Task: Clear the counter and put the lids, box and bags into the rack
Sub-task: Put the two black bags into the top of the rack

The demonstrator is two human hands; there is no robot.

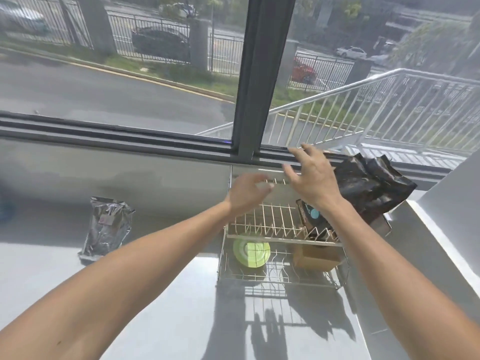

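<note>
A two-tier wire rack stands on the white counter under the window. A green lid and a brown cardboard box rest on its lower tier. A dark package with a blue round label leans in the upper tier at the right. A black crinkled bag sits at the rack's upper right corner. A silver foil bag lies on the counter to the left. My left hand hovers over the rack's back edge, fingers curled and blurred. My right hand is spread open beside the black bag.
The window frame and sill run right behind the rack. A white wall ledge borders the counter on the right. Something blue shows at the far left edge.
</note>
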